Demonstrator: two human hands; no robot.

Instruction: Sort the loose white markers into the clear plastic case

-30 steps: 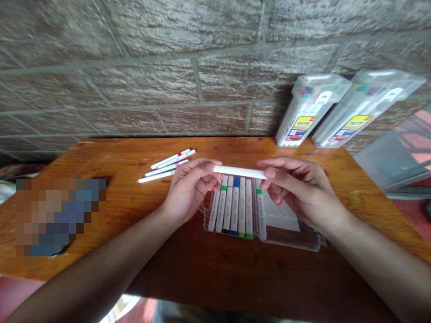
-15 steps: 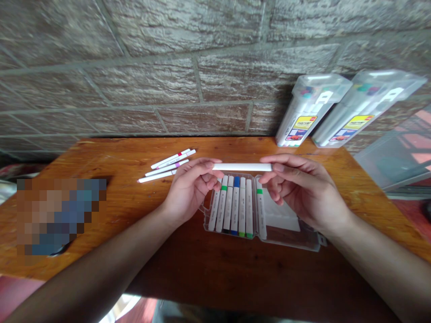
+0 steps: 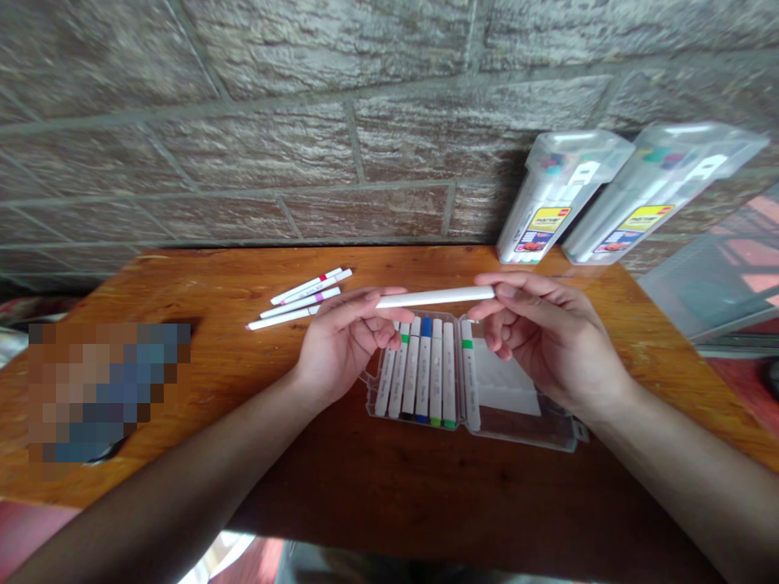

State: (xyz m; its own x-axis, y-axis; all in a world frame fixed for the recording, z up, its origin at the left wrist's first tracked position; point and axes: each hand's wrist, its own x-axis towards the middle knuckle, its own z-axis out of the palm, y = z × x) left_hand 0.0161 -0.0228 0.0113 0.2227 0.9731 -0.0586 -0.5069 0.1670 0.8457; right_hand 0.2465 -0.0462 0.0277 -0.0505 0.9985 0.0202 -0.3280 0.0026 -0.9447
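Observation:
A white marker (image 3: 435,297) is held level above the table between my two hands. My left hand (image 3: 341,345) pinches its left end, and my right hand (image 3: 548,332) grips the right end between thumb and fingers. Below it lies an opened clear plastic case (image 3: 523,439). Several white markers (image 3: 419,373) with green, blue and black ends stand side by side in its left half. One green-banded marker (image 3: 470,381) lies in the right half, beside a white sheet (image 3: 508,381). My fingers cover the upper edge of the case.
Several loose markers (image 3: 301,302) with red and purple bands lie left of my hands. Two clear marker boxes (image 3: 544,219) stand upright against the brick wall (image 3: 243,146). A blurred-out object (image 3: 115,389) lies on the left of the wooden table (image 3: 316,487).
The marker has tilted slightly, its right end now a little higher than its left. Both hands keep their hold, and the rest has stayed in place.

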